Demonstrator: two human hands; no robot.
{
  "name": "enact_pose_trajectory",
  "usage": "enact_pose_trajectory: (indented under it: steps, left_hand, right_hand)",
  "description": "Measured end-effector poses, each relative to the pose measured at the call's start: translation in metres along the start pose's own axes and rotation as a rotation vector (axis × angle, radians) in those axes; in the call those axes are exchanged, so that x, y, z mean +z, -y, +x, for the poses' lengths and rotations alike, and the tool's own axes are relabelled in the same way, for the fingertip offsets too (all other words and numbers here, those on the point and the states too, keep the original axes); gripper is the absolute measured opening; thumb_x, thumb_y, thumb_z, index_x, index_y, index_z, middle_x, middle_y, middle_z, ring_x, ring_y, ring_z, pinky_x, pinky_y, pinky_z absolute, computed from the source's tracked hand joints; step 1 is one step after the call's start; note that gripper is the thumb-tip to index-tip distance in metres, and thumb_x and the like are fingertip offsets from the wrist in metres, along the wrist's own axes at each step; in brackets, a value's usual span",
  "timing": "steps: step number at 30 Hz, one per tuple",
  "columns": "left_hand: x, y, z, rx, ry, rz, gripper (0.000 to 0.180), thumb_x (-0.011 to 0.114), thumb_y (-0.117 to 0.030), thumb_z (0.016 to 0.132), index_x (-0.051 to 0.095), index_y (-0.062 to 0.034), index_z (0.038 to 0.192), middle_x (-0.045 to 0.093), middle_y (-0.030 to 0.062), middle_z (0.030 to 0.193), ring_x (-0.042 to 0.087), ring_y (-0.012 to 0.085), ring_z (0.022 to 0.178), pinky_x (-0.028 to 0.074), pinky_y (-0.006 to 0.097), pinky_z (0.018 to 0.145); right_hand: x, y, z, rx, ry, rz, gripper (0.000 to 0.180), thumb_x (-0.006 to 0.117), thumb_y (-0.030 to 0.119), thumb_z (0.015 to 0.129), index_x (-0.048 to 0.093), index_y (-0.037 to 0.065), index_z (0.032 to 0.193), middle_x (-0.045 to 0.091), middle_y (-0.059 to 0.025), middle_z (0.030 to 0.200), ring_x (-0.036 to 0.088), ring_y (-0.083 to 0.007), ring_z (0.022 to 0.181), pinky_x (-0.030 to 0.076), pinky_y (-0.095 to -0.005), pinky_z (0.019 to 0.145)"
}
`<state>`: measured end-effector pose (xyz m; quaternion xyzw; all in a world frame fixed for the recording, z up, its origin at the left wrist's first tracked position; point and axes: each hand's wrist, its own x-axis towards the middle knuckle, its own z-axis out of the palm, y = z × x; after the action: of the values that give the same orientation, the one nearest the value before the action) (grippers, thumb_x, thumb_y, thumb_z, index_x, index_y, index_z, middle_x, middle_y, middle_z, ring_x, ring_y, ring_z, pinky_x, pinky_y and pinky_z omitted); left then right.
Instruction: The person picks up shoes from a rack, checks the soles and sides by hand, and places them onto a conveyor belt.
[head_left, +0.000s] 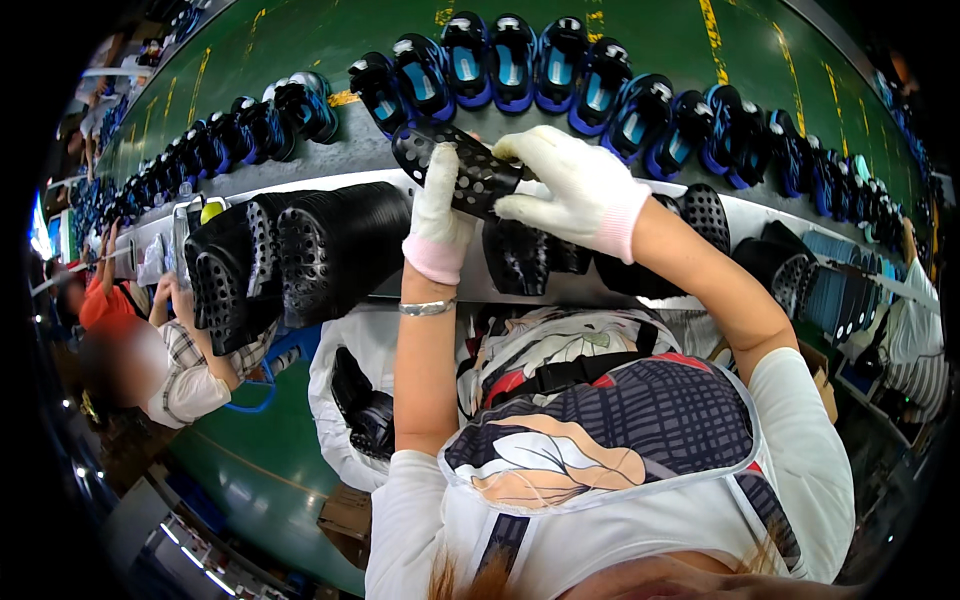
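Both my hands wear white gloves with pink cuffs, and between them they hold a black shoe insert dotted with round holes (pixel 478 182) above the worktable. My left hand (pixel 440 212) closes on it near its left part, thumb lying across the top. At the other end, my right hand (pixel 575 190) grips it between thumb and fingers; some fingertips are hidden behind. Directly below the hands are more black inserts (pixel 516 262). A long nested stack of black inserts (pixel 345 235) lies left of my left forearm. Others, perforated (pixel 705 215), lie beyond my right forearm.
Blue and black shoes (pixel 513 65) line the grey strip (pixel 350 125) beyond the table. More black inserts (pixel 775 268) and blue-grey flat pieces (pixel 835 285) lie to the right. A white bag (pixel 335 425) hangs below. A co-worker (pixel 190 385) is on the left.
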<state>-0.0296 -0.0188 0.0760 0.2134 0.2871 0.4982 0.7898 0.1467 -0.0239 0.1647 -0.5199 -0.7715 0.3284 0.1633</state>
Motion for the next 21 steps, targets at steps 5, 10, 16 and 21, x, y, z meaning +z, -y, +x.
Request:
enact_pose_trajectory:
  steps: [5, 10, 16, 21]
  left_hand:
    - [-0.033, -0.004, 0.034, 0.070, -0.206, 0.108, 0.036, 0.059, -0.039, 0.093, 0.058, -0.0067, 0.108, 0.064, 0.0037, 0.098, 0.062, 0.0151, 0.090, 0.050, 0.030, 0.081]
    - [-0.055, -0.001, 0.075, 0.164, -0.275, -0.060, 0.027, 0.060, -0.031, 0.094, 0.059, -0.0055, 0.102, 0.064, 0.0029, 0.095, 0.061, 0.0136, 0.084, 0.051, 0.030, 0.079]
    - [-0.086, -0.012, 0.100, -0.066, -0.461, 0.521, 0.047, 0.057, -0.044, 0.092, 0.063, 0.0010, 0.102, 0.062, 0.0109, 0.096, 0.063, 0.0163, 0.076, 0.054, 0.030, 0.067]
    - [-0.098, 0.005, 0.111, 0.271, -0.489, 1.167, 0.034, 0.062, -0.017, 0.085, 0.060, -0.0009, 0.115, 0.055, 0.0173, 0.121, 0.057, 0.0315, 0.105, 0.045, 0.036, 0.094]
  right_hand:
    - [0.023, -0.008, 0.052, 0.171, 0.144, -0.138, 0.044, 0.063, 0.040, 0.083, 0.057, 0.000, 0.100, 0.061, -0.0174, 0.087, 0.062, -0.0322, 0.082, 0.049, -0.0388, 0.073]
    - [0.043, -0.015, 0.098, 0.229, 0.083, -0.065, 0.042, 0.054, 0.041, 0.082, 0.059, 0.001, 0.090, 0.065, -0.0188, 0.080, 0.064, -0.0355, 0.079, 0.051, -0.0420, 0.073]
    - [0.046, -0.048, 0.148, 0.391, 0.205, -0.008, 0.046, 0.051, 0.045, 0.078, 0.066, 0.002, 0.084, 0.066, -0.0192, 0.075, 0.065, -0.0328, 0.073, 0.050, -0.0378, 0.068]
    - [0.041, -0.083, 0.194, 0.386, 0.281, -0.117, 0.053, 0.054, 0.051, 0.079, 0.066, -0.001, 0.083, 0.058, -0.0137, 0.061, 0.059, -0.0227, 0.058, 0.047, -0.0341, 0.059]
